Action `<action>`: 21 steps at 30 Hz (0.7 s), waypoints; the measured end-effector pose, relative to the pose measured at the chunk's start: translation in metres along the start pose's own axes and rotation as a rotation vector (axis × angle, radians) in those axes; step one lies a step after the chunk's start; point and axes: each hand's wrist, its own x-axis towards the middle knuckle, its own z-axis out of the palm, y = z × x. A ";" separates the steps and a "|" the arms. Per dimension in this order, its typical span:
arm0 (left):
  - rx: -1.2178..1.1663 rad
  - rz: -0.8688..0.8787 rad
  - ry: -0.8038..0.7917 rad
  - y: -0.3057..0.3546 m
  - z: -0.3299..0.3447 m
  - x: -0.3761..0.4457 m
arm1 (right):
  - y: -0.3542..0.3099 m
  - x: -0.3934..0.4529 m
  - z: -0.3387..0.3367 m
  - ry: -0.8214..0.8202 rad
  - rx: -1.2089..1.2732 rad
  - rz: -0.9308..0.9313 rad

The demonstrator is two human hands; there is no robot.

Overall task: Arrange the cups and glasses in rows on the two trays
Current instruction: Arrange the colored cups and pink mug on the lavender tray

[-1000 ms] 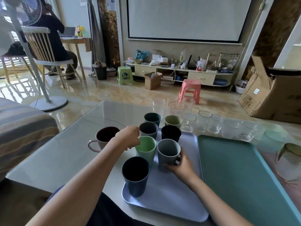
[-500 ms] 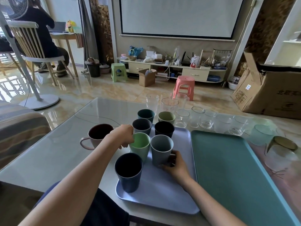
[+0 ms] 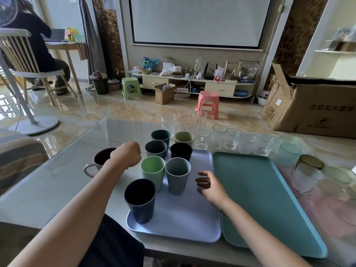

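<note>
A lavender tray (image 3: 185,218) holds a navy cup (image 3: 140,201), a light green cup (image 3: 152,173), a grey-blue cup (image 3: 177,175), a dark grey cup (image 3: 156,150) and a black cup (image 3: 181,152). A teal cup (image 3: 160,137) and an olive cup (image 3: 184,138) stand just beyond it. The teal tray (image 3: 260,199) to the right is bare. My left hand (image 3: 127,154) is a loose fist left of the green cup, holding nothing. My right hand (image 3: 209,186) hovers over the lavender tray, fingers apart, right of the grey-blue cup.
A maroon mug (image 3: 100,162) stands on the glass table (image 3: 57,185) behind my left wrist. Several clear glasses (image 3: 217,137) line the far edge. A pale green glass (image 3: 289,154) and an amber-rimmed glass (image 3: 307,174) stand right of the teal tray.
My right hand let go of the grey-blue cup and drew back to the right. My left hand came off the green cup and lifted up and left.
</note>
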 end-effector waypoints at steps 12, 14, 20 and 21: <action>0.503 0.121 -0.189 -0.062 0.007 -0.020 | 0.006 -0.007 -0.007 0.054 0.026 0.001; 0.093 -0.138 -0.126 -0.065 0.005 -0.021 | 0.006 -0.008 -0.005 0.058 0.028 -0.014; -0.012 0.007 0.277 -0.062 -0.022 -0.028 | -0.023 -0.023 -0.004 0.332 0.007 -0.276; -0.046 0.029 0.356 -0.052 -0.029 -0.036 | -0.035 -0.029 -0.002 0.334 0.002 -0.332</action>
